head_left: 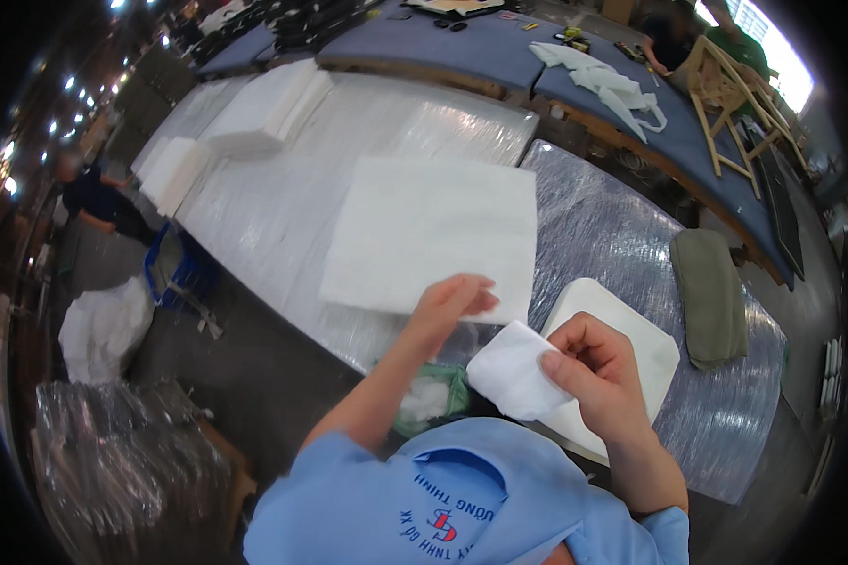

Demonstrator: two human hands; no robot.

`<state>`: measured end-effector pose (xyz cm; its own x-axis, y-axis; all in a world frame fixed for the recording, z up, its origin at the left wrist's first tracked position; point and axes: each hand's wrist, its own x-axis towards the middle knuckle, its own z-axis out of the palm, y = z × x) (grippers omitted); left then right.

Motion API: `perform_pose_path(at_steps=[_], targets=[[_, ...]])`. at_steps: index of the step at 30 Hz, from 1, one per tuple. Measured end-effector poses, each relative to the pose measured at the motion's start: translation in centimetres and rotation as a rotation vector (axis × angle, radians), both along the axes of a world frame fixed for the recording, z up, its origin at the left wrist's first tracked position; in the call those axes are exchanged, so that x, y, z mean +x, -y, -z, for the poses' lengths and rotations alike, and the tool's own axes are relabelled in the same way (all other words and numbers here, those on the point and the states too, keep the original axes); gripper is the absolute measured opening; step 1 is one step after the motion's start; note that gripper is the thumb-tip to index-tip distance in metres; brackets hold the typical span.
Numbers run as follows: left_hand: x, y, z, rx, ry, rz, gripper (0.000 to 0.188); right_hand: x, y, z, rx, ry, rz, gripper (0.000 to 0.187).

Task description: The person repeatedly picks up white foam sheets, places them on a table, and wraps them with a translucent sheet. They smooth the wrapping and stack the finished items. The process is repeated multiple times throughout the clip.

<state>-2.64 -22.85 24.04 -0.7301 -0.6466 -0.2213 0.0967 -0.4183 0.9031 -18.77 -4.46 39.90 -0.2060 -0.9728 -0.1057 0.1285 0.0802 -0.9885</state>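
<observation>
Head view, right hand: the right hand (pixel 598 372) is raised over the near edge of the table, fingers curled and pinched around a small white wad of fibre padding (pixel 516 369); the thumb lies across its right end, so the piece is grasped.
Head view, left hand: the left hand (pixel 450 303) reaches forward, its fingertips resting on the near edge of a large square sheet of white fibre wadding (pixel 433 235); the fingers are bent down on it, but whether they pinch the sheet or only press it cannot be told.
Head view, small wad: held in the air between the two hands, just below the large sheet's near right corner and above the person's blue sleeve.
Head view, large sheet: lies flat on the long table wrapped in clear shiny plastic film (pixel 612 235).
Head view, near the right hand: a flat cream-white square cushion pad (pixel 631 330) lies on the film just behind that hand; a folded olive-green cloth (pixel 711 297) lies further right.
Head view, below the left forearm: a green bag holding white fluff (pixel 429 397) sits at the table's near edge.
Head view, far end: stacks of white wadding sheets (pixel 264 108) lie along the table.
</observation>
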Motion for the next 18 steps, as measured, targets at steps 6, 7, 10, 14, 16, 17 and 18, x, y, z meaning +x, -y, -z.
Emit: perform_pose_path(at_steps=[6,7,10,14,16,17,18], targets=[[0.5,-7.3,-9.4,0.038,-0.297,0.133,0.036,-1.6,0.5,4.0,-0.096,0.030,0.225,0.007],[0.4,-7.5,-9.9,0.036,-0.235,0.128,0.036,-1.6,0.6,4.4,-0.125,0.045,0.246,0.008],[0.2,-7.9,-13.1,-0.059,-0.205,0.147,0.036,-2.3,0.3,5.5,-0.205,0.192,0.420,0.013],[0.3,-7.6,-23.3,-0.183,-0.501,0.400,0.032,-5.5,-2.4,8.6,-0.063,0.248,0.568,0.017],[1.2,-6.8,-26.2,-0.147,-0.669,0.625,0.028,-5.5,-3.9,9.6,-0.017,0.267,0.569,0.017],[1.7,-7.4,-27.1,-0.171,-0.682,0.599,0.028,-5.3,-4.0,10.6,0.001,0.299,0.539,0.017],[2.0,-7.9,-28.0,-0.211,-0.721,0.576,0.028,-4.9,-4.6,11.5,0.032,0.317,0.563,0.017]])
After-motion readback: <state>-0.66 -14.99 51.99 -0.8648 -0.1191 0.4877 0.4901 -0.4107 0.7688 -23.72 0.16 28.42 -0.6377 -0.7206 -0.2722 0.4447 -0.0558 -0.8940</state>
